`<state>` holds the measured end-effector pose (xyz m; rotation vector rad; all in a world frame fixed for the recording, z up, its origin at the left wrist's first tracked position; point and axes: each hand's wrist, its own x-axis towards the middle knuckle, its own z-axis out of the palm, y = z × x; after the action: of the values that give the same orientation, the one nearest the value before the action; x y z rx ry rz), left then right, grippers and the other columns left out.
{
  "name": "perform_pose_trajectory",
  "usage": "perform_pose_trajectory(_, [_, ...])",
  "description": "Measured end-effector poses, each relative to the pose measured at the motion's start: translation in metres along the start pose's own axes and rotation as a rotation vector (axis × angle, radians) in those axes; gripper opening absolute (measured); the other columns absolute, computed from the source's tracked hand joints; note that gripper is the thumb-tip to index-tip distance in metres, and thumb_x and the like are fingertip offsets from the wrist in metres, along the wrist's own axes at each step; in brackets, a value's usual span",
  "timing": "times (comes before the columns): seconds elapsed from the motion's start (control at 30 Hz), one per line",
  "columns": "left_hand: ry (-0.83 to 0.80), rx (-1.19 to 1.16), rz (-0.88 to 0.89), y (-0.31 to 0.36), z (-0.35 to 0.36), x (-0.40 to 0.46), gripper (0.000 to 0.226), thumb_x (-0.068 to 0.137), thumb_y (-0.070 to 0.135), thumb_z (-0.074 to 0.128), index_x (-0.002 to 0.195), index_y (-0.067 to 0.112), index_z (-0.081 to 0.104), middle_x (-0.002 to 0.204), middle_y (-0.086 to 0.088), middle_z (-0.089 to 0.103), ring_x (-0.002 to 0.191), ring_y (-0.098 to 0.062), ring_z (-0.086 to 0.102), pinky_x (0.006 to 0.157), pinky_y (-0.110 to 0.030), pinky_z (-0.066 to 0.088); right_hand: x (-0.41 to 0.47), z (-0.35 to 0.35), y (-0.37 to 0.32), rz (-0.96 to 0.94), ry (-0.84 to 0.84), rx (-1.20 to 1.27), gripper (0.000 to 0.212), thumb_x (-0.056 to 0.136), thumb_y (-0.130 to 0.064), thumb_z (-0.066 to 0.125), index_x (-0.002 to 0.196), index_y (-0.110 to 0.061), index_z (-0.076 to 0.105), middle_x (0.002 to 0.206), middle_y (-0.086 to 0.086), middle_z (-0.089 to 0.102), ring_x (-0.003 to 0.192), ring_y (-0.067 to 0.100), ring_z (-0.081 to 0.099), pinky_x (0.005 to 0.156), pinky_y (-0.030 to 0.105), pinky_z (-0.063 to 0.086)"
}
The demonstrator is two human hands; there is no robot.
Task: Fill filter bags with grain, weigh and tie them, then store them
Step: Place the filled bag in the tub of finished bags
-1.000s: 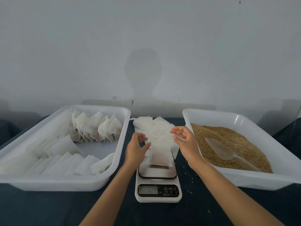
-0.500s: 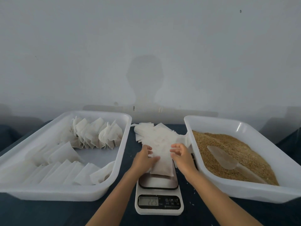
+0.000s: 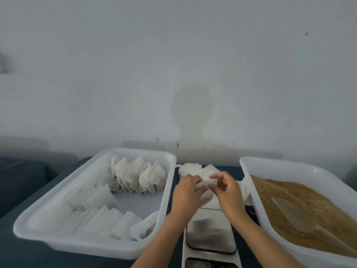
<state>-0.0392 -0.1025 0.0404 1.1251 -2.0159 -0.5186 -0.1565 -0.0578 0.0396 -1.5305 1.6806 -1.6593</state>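
2 hands meet above a scale (image 3: 210, 232): the left hand (image 3: 186, 197) and right hand (image 3: 228, 192), fingers curled, both pinch 1 white filter bag (image 3: 205, 188) between them.

Dim, flat, greyish light w/ low contrast; a soft head-and-shoulders shadow (image 3: 191, 113) falls on the far wall (image 3: 270, 74), so light comes from the near side. Whole pic slightly soft, motion blur on both hands. Wide-angle bends the tray (image 3: 58, 190) edges left & right; faint reflection on scale plate (image 3: 210, 231).
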Motion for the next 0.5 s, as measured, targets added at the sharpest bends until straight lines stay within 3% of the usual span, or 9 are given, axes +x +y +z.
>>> perform_pose_trajectory(0.1, [0.117,-0.009,-0.011,0.000,-0.036,0.012,0.013,0.089,0.024,0.060,0.085,0.012,0.061,0.083,-0.003,0.058,0.074,-0.018,0.055,0.060,-0.024,0.034,0.014,0.022,-0.022,-0.056,-0.005,0.036,0.018,0.086,-0.002,0.064,0.090,-0.019,0.059,0.088,-0.011,0.062,0.080,-0.007,0.057,0.070,0.002,0.043])
perform_pose_trajectory(0.23, [0.150,-0.038,-0.153,-0.020,-0.079,0.022,0.015,0.087,0.025,0.061,0.075,0.018,0.056,0.064,0.002,0.055,0.061,-0.017,0.051,0.052,-0.028,0.035,0.025,0.064,-0.043,-0.043,-0.039,0.044,0.020,0.089,-0.001,0.057,0.098,-0.018,0.053,0.090,-0.015,0.057,0.084,-0.003,0.054,0.066,0.006,0.043])
perform_pose_trajectory(0.33, [0.153,-0.117,-0.283,-0.048,-0.106,0.023,0.018,0.084,0.022,0.064,0.067,0.017,0.057,0.058,0.001,0.055,0.057,-0.019,0.052,0.057,-0.031,0.045,0.020,0.102,-0.048,0.018,-0.116,0.081,0.030,0.086,0.009,0.045,0.103,-0.015,0.051,0.098,-0.006,0.057,0.090,0.007,0.054,0.069,0.009,0.044])
perform_pose_trajectory(0.5, [0.153,-0.094,-0.456,-0.106,-0.135,0.010,0.020,0.085,0.017,0.065,0.068,0.017,0.054,0.059,-0.004,0.054,0.053,-0.018,0.051,0.046,-0.020,0.043,0.003,0.156,-0.049,0.078,-0.270,-0.083,0.038,0.083,0.010,0.039,0.114,-0.010,0.047,0.118,0.005,0.049,0.104,0.014,0.047,0.082,0.010,0.038])
